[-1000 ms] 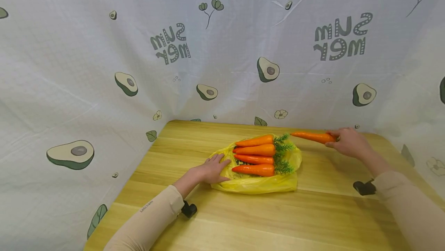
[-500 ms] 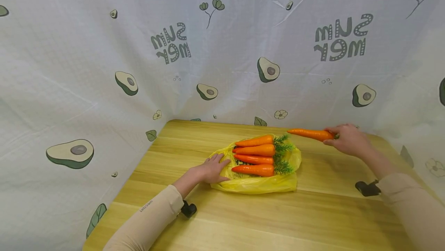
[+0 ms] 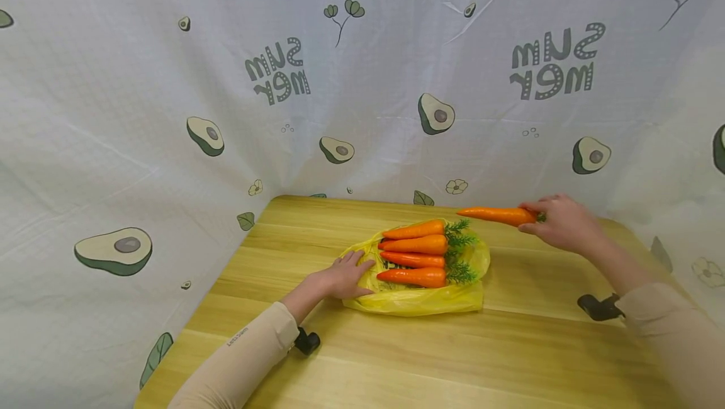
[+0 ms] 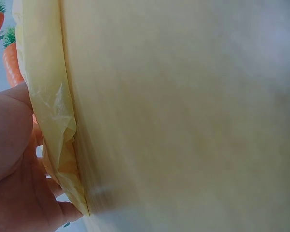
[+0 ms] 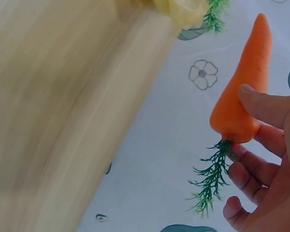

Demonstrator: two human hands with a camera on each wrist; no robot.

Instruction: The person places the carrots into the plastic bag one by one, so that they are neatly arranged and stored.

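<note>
My right hand (image 3: 563, 223) holds a carrot (image 3: 491, 214) by its thick end, the tip pointing left beyond the bag's far right corner. In the right wrist view, thumb and fingers pinch this orange carrot (image 5: 244, 92), and its green fern-like top (image 5: 211, 179) hangs down. Several more carrots (image 3: 416, 277) lie side by side on a flattened yellow plastic bag (image 3: 419, 306), tips to the left, leaves to the right. With fingers spread, my left hand (image 3: 342, 277) rests on the bag's left end. The left wrist view has the bag's folded edge (image 4: 50, 87) beside that hand (image 4: 14, 159).
A wooden table (image 3: 391, 358) carries all of this. Behind and beside it hangs a white curtain (image 3: 374, 82) printed with avocados and mirrored lettering. Each wrist wears a small black camera (image 3: 307, 341).
My right hand has shifted the held carrot left and slightly up, bringing its tip nearer to the bag's far right corner. The left hand and the lying carrots have stayed put.
</note>
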